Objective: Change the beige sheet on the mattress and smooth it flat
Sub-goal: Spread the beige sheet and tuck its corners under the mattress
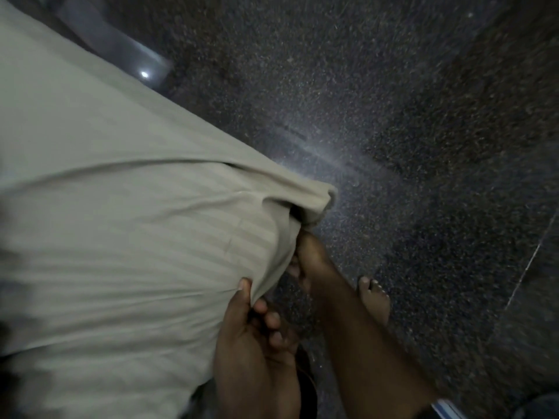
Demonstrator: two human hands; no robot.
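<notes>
Beige sheet (121, 222) pinched at its edge by left grip (257, 334); right grip (305, 261) clutches its corner

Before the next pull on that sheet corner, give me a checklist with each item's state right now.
1. Left hand has hold of the beige sheet: ok, thumb on top pinches the edge.
2. Right hand has hold of the sheet: cannot tell, its fingers are hidden under the corner fold.
3. Sheet smooth near the corner: not ok, creases fan out from the pinch.
4. Corner of the sheet seated on the mattress: cannot tell, the mattress is covered.
5. Bare foot free of the cloth: ok, it stands on the speckled floor, apart from the sheet.
</notes>
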